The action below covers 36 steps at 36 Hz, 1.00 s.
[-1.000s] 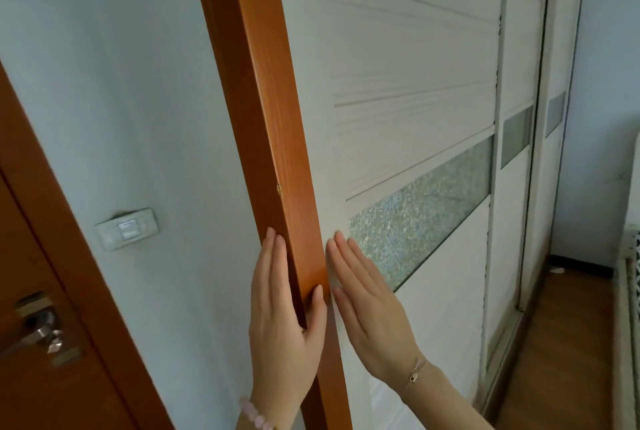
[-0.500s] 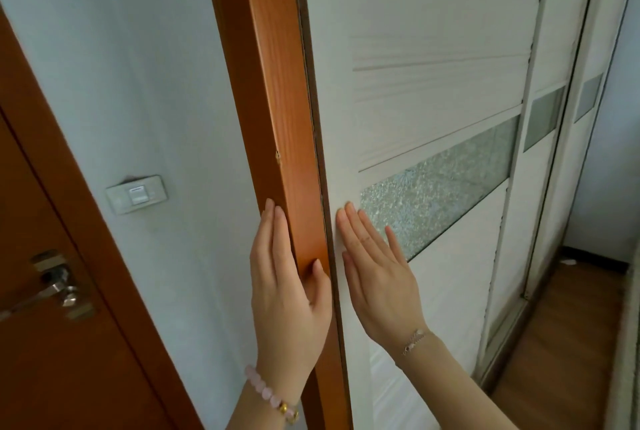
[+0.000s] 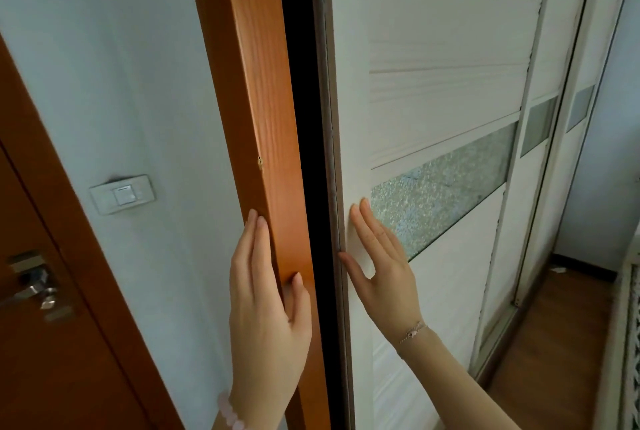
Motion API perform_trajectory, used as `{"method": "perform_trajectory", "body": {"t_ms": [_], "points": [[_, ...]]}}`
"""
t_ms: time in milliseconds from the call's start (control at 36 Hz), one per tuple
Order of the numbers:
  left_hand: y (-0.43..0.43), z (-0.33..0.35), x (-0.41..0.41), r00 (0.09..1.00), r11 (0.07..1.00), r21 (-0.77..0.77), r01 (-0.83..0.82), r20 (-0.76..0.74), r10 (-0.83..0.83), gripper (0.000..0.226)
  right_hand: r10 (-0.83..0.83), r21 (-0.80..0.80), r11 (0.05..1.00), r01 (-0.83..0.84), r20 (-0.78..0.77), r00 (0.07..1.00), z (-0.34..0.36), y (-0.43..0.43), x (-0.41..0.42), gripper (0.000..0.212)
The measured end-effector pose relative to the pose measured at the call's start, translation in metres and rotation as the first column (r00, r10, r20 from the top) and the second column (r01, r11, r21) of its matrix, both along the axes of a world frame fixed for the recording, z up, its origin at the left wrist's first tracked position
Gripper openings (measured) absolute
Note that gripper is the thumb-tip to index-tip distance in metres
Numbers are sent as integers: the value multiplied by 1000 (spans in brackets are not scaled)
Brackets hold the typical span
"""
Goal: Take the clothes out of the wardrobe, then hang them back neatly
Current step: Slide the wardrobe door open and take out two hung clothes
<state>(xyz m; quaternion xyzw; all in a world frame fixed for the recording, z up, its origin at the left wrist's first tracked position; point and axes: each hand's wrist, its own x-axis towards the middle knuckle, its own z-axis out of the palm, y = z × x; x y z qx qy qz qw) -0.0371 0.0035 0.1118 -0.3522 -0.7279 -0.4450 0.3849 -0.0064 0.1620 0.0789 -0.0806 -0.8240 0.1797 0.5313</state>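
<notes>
The wardrobe's white sliding door (image 3: 433, 100) has a frosted glass strip across it and fills the right half of the view. A narrow dark gap (image 3: 301, 118) stands between its left edge and the orange wooden side post (image 3: 256, 83). My left hand (image 3: 266, 318) rests flat on that post, fingers straight on its outer side and thumb on its front. My right hand (image 3: 377, 267) presses flat on the white door beside its left edge, fingers straight. No clothes are visible; the inside of the wardrobe is dark.
A wall with a white light switch (image 3: 121, 194) lies left of the post. At the far left is a brown room door with a metal handle (image 3: 34, 287). More white sliding panels (image 3: 540, 152) run to the right above a wooden floor (image 3: 554, 360).
The white door has slid right, away from the post, and a dark gap has opened where the two met. My right hand moved right with it; my left hand stayed on the post.
</notes>
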Motion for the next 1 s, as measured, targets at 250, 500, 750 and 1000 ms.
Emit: {"method": "perform_trajectory", "body": {"t_ms": [250,500,750,1000], "points": [[34,-46,48,963,986,-109,125,-225,-147,45,114,-192,974,-119,-33,993,2,25,4,65],[117,-75,16,890,966,-121,227,428,-155,73,129,-262,958,-120,18,991,9,63,8,71],[199,-100,-9,750,940,-55,337,619,-233,91,124,-253,959,-128,-32,992,3,119,2,73],[264,-103,-22,758,952,-41,303,615,-215,88,118,-265,956,-127,-50,992,-1,179,-1,71]]}}
